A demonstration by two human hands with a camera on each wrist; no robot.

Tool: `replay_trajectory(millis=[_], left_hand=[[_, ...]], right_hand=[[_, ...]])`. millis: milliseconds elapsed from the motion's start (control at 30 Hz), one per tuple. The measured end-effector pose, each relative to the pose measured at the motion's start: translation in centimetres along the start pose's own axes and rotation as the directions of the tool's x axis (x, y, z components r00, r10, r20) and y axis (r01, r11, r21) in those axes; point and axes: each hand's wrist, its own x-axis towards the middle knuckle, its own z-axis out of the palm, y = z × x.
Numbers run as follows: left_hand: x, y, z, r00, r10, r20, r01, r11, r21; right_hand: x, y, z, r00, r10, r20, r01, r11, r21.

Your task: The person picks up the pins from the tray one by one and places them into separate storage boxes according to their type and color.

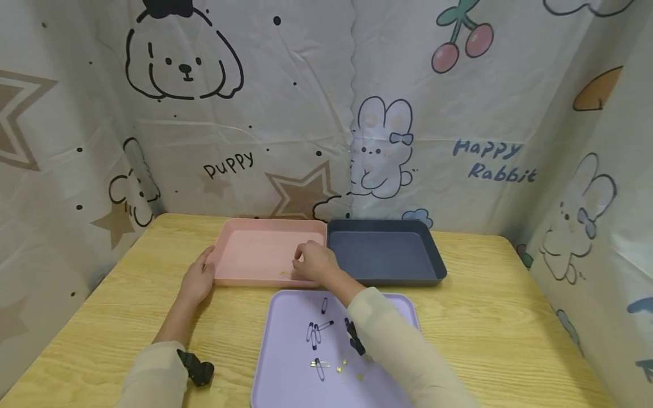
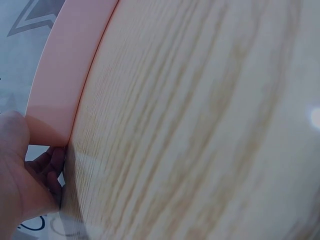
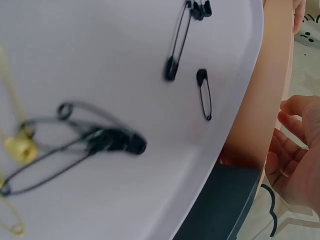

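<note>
My left hand (image 1: 198, 280) holds the left side of the pink tray (image 1: 232, 281); the left wrist view shows the thumb at its rim and fingers curled below the corner. Over the right part of that tray is my right hand (image 1: 317, 262), fingers loosely bent, with nothing visible between them. A small gold safety pin (image 1: 283, 273) lies in the pink tray just left of this hand. On the lilac tray (image 1: 262, 351) lie several black safety pins (image 1: 324, 306) and gold safety pins (image 1: 339, 369). My right forearm covers part of the lilac tray.
A dark blue tray (image 1: 385, 282) stands right of the pink one, side by side with it. The lilac tray lies in front of both on the wooden table (image 1: 500, 317). A printed curtain (image 1: 285, 136) hangs behind the table and along its sides.
</note>
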Motion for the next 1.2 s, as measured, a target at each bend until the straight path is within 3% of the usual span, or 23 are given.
replay_trajectory(millis=[567,800,1200], left_hand=[[0.0,0.0,0.2,1.0,-0.012,0.009,0.012,1.0,0.005],[-0.4,-0.3,-0.2,1.0,0.001,0.01,-0.002,0.999,0.043],[-0.3,0.2,0.0,0.999,0.0,0.04,-0.002,0.999,0.034]], right_hand=[[-3.5,1.6,-1.8,0.995,-0.083,-0.055,0.084,0.996,0.018],[-5.8,3.1,-2.5,0.993,-0.101,-0.064,0.105,0.991,0.078],[-10.0,6.5,-3.0,0.986,-0.149,-0.076,0.159,0.976,0.15]])
